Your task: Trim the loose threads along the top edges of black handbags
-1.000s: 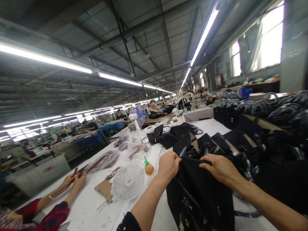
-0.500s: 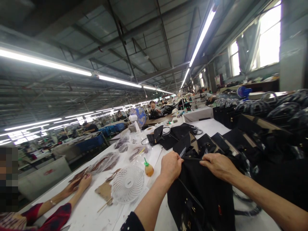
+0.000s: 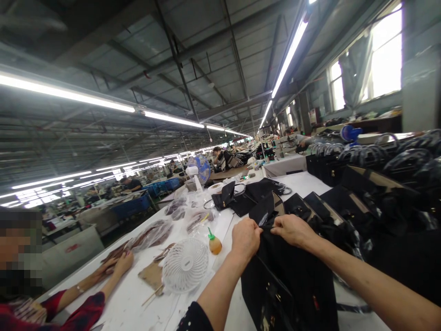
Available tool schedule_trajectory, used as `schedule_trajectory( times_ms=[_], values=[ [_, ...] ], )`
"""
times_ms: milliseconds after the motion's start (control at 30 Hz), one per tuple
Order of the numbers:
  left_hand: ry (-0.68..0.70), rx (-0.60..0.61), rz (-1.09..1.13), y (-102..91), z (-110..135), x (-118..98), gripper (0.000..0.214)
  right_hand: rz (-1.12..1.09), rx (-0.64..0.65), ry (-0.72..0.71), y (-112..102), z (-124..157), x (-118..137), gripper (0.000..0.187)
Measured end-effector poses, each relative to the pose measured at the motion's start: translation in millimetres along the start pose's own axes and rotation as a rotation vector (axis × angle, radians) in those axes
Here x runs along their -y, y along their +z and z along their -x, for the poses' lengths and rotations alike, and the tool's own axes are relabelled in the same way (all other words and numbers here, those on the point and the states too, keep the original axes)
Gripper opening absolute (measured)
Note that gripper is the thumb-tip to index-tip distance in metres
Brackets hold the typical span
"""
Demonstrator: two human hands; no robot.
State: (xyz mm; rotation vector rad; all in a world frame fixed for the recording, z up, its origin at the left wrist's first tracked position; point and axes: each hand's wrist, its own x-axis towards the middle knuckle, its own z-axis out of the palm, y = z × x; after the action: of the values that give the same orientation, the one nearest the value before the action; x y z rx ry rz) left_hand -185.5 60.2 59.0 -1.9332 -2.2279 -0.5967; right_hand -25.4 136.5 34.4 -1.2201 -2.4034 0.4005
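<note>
A black handbag (image 3: 299,280) with gold fittings and a small red tag stands upright on the white table in front of me. My left hand (image 3: 246,236) pinches its top edge at the left. Close beside it, my right hand (image 3: 292,230) grips the same edge between thumb and fingers. The bag's lower end runs out of view at the bottom. Just left of my left wrist are a small bottle (image 3: 215,243) with a green nozzle and amber contents, and a white round fan (image 3: 186,265).
Several black bags (image 3: 347,204) crowd the right side, many with plastic-wrapped handles. Clear plastic bags (image 3: 155,233) with brown pieces lie to the left, where a co-worker's hands (image 3: 119,265) handle brown strips. A brown board (image 3: 151,278) and a blue-bladed fan (image 3: 200,169) are also on the table.
My right hand has moved left along the bag's top edge, nearer my left hand. The co-worker at left leans further into view. A person in the background has bent down.
</note>
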Motion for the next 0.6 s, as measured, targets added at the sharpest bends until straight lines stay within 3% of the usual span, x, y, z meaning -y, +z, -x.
schedule_trajectory(
  times_ms=[333,600],
  values=[
    [0.207,0.026,0.203,-11.9,4,29,0.005,-0.144,0.064,-0.114,4,-13,1,0.025],
    [0.163,0.018,0.198,-7.9,6,38,0.009,-0.183,0.041,-0.115,5,-11,-4,0.023]
  ],
)
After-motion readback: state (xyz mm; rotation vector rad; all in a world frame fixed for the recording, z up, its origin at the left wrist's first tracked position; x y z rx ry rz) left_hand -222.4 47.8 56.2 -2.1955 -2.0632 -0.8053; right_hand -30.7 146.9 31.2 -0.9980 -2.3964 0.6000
